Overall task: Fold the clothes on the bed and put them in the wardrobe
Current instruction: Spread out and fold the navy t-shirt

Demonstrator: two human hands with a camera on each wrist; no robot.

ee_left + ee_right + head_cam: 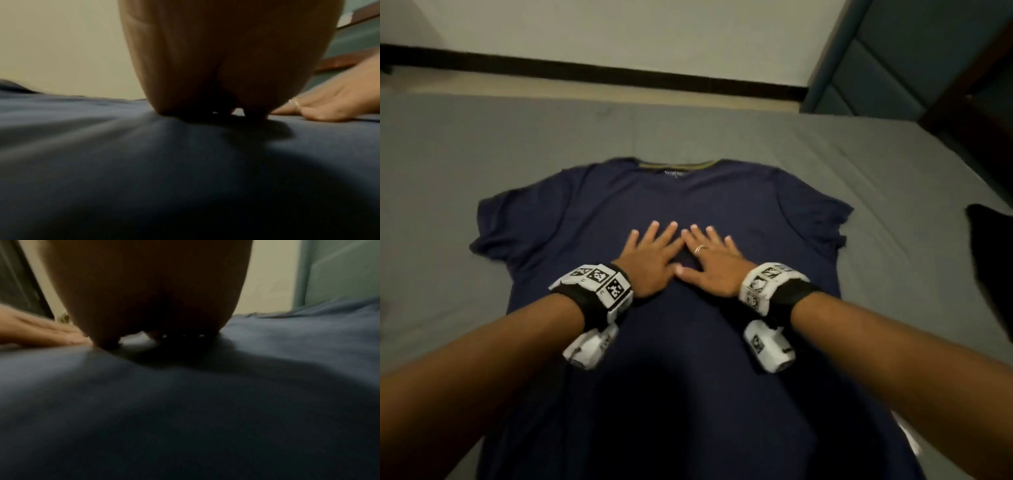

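A navy blue T-shirt [722, 202] lies spread flat on the grey bed [482, 154], collar away from me, both sleeves out to the sides. My left hand [650, 257] and my right hand [709, 260] press flat on the chest of the shirt, side by side, fingers straight and spread, thumbs nearly touching. The right hand wears a ring. In the left wrist view the left palm [226, 56] rests on the blue cloth [144, 162] with the right hand [333, 104] beside it. The right wrist view shows the right palm [148, 288] on the cloth [287, 353].
A dark garment [986, 233] lies at the bed's right edge. A padded teal headboard [893, 51] stands at the far right. A pale wall with a dark skirting strip [585, 72] runs behind the bed. Grey sheet shows on both sides of the shirt.
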